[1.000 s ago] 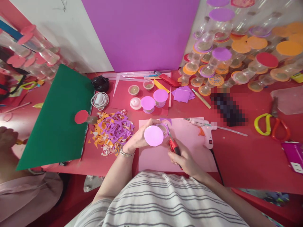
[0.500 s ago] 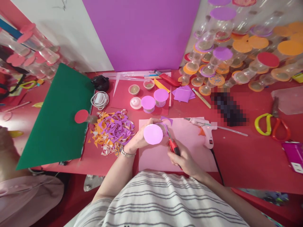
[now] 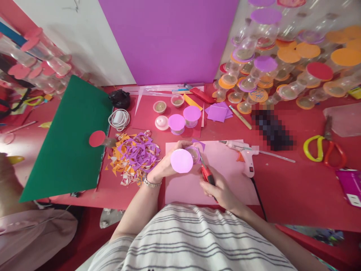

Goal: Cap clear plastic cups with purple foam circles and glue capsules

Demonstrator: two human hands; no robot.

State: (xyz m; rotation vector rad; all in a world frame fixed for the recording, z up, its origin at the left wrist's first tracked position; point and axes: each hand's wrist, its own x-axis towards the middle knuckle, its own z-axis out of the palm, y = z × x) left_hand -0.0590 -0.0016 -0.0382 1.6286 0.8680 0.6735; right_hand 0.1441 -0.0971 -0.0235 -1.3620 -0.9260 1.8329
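Two purple discs on one clear, hourglass-like vessel (image 3: 194, 154), tipped on its side above the pink sheet (image 3: 231, 184): the nearer disc (image 3: 181, 161) round, pale and facing up, the farther one partly hidden, with a pointed purple offcut (image 3: 199, 144) at its edge. Around the vessel, the curled fingers of the left hand (image 3: 166, 163), closed on it, partly out of sight behind the near disc. In the right hand (image 3: 221, 188), fingers wrapped firmly round the red-and-black handles of a cutting tool (image 3: 207, 175), blades at the far disc's rim; blade gap too small to tell.

Compared with a second ago, near disc slightly farther left and offcut more exposed. At the far left, co-worker's hand (image 3: 5, 165) shifted and blurred, beside a yellow object (image 3: 15, 159).

Beneath everything, a red table (image 3: 299, 188). Left of the pink sheet, a heap of purple and orange scraps (image 3: 141, 152), a coiled white cable (image 3: 119, 119) and a slanted green board (image 3: 70, 143). Beyond the sheet, two purple-topped vessels (image 3: 176, 122) and purple paper squares (image 3: 218, 112). On the right, a glue gun (image 3: 248, 162), yellow-and-red-handled scissors (image 3: 324, 150) and a crowded stack of disc-ended bottles (image 3: 254, 75). At the back, a tall purple panel (image 3: 172, 41).
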